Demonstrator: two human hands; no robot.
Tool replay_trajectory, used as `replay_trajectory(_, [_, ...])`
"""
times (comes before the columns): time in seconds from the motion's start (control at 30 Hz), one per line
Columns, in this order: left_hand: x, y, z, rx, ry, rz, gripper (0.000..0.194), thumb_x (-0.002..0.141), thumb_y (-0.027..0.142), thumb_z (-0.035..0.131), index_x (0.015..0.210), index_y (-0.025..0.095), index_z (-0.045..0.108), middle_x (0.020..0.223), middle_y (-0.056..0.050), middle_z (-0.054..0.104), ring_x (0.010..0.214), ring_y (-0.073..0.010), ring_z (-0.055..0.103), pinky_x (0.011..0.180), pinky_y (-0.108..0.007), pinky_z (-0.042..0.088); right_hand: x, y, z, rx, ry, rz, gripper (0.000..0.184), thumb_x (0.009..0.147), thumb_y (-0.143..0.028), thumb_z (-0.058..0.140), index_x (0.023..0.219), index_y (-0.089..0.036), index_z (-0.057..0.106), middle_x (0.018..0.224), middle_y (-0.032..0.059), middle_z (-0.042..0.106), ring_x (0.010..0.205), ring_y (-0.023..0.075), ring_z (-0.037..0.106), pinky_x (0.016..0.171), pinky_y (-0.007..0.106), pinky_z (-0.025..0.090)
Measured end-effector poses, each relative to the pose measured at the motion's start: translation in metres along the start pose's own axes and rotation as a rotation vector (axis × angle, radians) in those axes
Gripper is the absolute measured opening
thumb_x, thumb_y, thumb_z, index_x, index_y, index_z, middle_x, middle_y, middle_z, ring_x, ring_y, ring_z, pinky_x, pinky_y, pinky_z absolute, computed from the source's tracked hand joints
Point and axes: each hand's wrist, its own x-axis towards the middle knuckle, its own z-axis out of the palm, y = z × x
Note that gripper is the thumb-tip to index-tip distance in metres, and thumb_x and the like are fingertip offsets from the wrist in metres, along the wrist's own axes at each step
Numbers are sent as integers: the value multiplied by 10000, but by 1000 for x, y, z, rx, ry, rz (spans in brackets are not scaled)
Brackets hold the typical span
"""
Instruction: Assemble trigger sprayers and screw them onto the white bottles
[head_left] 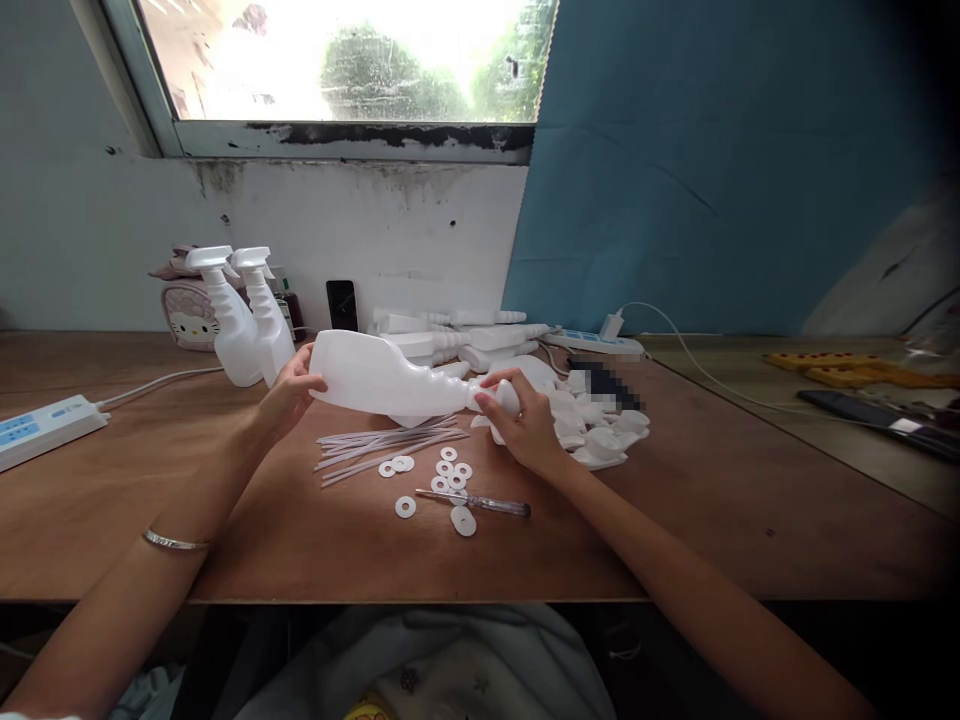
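Observation:
I hold a white plastic spray bottle [382, 378] sideways above the wooden table [712, 500]. My left hand [291, 392] grips its wide base. My right hand [525, 422] is closed round its neck end, where a white cap or trigger head sits. Below the bottle lie thin white dip tubes [382, 445], several white ring washers [450, 475] and a small screwdriver [480, 502]. A heap of white trigger parts [600, 425] lies just right of my right hand.
Two finished spray bottles [244, 320] stand at the back left by a cartoon-cat box [186, 315]. More empty bottles [450, 335] lie against the wall. A power strip [41, 428] sits far left, another [592, 342] behind. A phone [341, 303] leans upright.

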Motion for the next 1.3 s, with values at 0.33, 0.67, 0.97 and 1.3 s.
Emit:
replay_trajectory(0.33, [-3, -12, 0, 919, 41, 646, 407, 659, 210, 636, 1019, 225, 447, 1131, -77, 562, 1060, -248, 546, 851, -382, 441, 1, 1, 5, 245, -82, 171, 229, 815, -432, 555, 843, -208, 513, 669, -19, 591, 542, 137, 572, 517, 233, 423])
replay_trajectory(0.67, [-7, -14, -1, 1428, 214, 1034, 315, 757, 135, 551, 1051, 247, 541, 1085, -89, 593, 1102, -271, 555, 938, -431, 308, 5, -3, 12, 641, -149, 499, 310, 759, -470, 597, 892, -212, 489, 741, 1, 605, 490, 142, 570, 454, 274, 480])
replay_trajectory(0.97, [-5, -18, -3, 1344, 210, 865, 367, 740, 154, 567, 1081, 288, 545, 1147, -63, 601, 1077, -264, 556, 986, -461, 216, 0, -3, 11, 365, -231, 254, 412, 644, -363, 736, 954, -222, 505, 1001, 17, 542, 811, 175, 580, 683, 296, 489])
replay_trajectory(1.3, [-12, -13, 2, 1233, 307, 864, 330, 751, 150, 567, 1046, 300, 566, 1203, -71, 575, 1179, -281, 480, 997, -476, 149, 0, -4, 13, 426, -377, 372, 250, 688, -386, 702, 776, -164, 625, 764, 9, 641, 707, 161, 579, 642, 275, 437])
